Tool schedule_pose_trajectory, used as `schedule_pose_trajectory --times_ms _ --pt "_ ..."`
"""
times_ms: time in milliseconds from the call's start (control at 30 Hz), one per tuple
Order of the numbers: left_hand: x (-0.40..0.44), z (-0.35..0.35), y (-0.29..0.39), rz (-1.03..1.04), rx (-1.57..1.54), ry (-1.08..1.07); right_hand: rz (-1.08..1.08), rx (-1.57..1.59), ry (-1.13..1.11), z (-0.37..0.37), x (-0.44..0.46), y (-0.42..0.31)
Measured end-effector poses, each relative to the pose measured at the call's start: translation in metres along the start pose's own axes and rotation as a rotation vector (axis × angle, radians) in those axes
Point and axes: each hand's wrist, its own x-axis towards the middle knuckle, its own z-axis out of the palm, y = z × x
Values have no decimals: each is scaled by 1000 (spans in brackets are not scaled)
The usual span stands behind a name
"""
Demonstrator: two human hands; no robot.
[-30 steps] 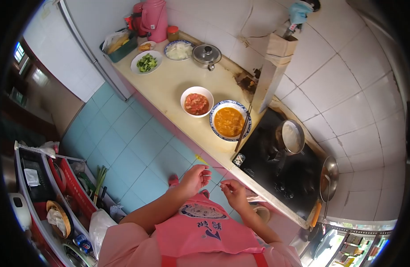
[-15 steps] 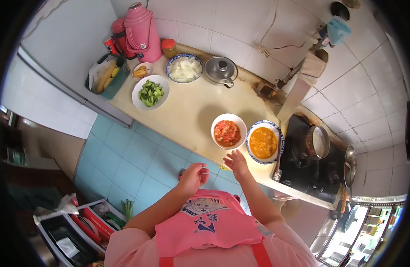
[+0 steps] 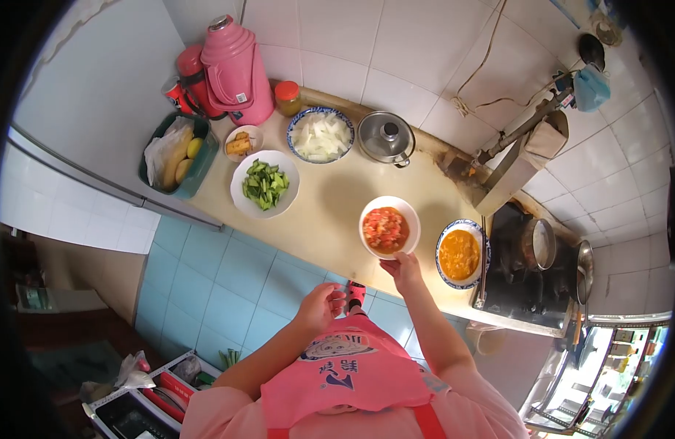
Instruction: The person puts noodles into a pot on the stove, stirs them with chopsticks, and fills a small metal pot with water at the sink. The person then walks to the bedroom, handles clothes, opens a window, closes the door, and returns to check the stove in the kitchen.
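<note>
Near the counter's front edge, my right hand (image 3: pixel 404 272) pinches the near rim of a white bowl (image 3: pixel 416 228) with thumb and fingers. Chopped red tomato (image 3: pixel 386 229) in juice fills it; I cannot tell whether the bowl is lifted or rests on the counter. My left hand (image 3: pixel 323 305) hangs in front of the counter, over the floor, with loosely curled fingers and nothing in them. To the right of the tomato bowl stands a blue-patterned bowl (image 3: pixel 441 274) of cooked yellow egg (image 3: pixel 459 254).
Green pieces fill a white bowl (image 3: pixel 295 197); sliced white vegetable (image 3: pixel 321 136) sits on a patterned plate. Behind are a lidded pot (image 3: pixel 385 139), a jar (image 3: pixel 287 99) and a pink thermos (image 3: pixel 239 73). Chopsticks (image 3: pixel 482 256) lie beside the black stove (image 3: pixel 509 293), which holds a pan (image 3: pixel 540 245).
My right hand has reached forward and taken hold of the tomato bowl. The bowl has shifted left, away from the egg bowl. My view has tilted a little; the left hand stays low.
</note>
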Motion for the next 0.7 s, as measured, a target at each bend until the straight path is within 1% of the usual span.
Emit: schedule_pose_trajectory --times_ms 233,300,400,467,600,700 --pt "-2 -9 21 65 -88 74 108 -114 -181 65 67 14" --pt "-3 -10 20 79 -124 117 118 -126 -188 79 79 20" --pt "1 -10 22 121 -154 117 124 -143 -220 95 88 21" --pt "3 -5 27 127 -182 115 138 -220 -195 106 89 15" --pt "9 3 34 126 -157 135 132 -227 -207 105 98 16" --pt "17 3 34 143 -144 104 198 -288 -258 101 90 4"
